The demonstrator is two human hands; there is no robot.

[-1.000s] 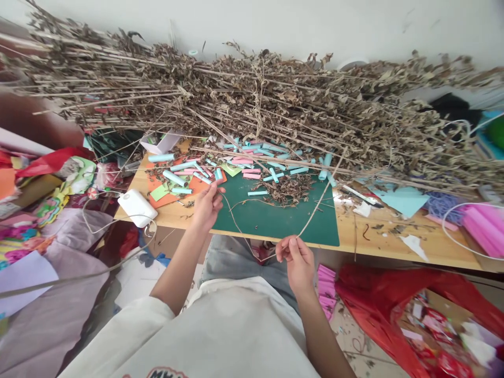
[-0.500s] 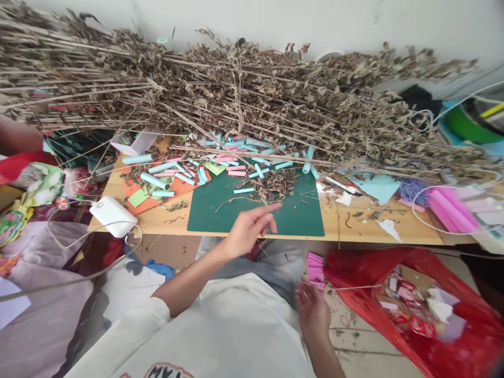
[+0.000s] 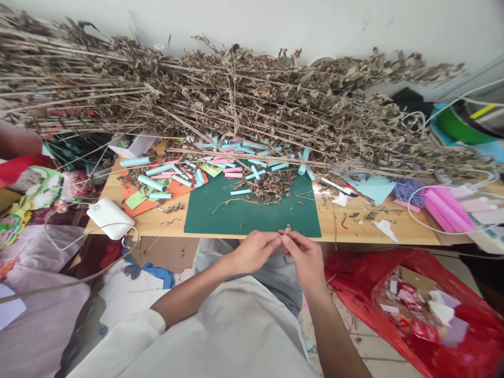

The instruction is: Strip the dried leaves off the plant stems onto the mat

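Note:
My left hand and my right hand meet fingertip to fingertip at the front edge of the green cutting mat. Both are closed in a pinch on a small dried plant sprig; a pale brown bit of it pokes out above the fingers, and the rest is hidden. Behind them on the mat lies a heap of crumbled dry leaves. Rolled blue paper tubes and pink paper tubes are scattered around it.
A thick bundle of dried stalks spans the back of the wooden table. A white power bank with a cable sits at the left edge. Right of my lap, a red plastic bag holds wrappers. Pink crepe paper lies at right.
My right hand has come up from beside my lap to join the left. The left hand has drawn back toward the table edge, its stretched finger now bent into a pinch.

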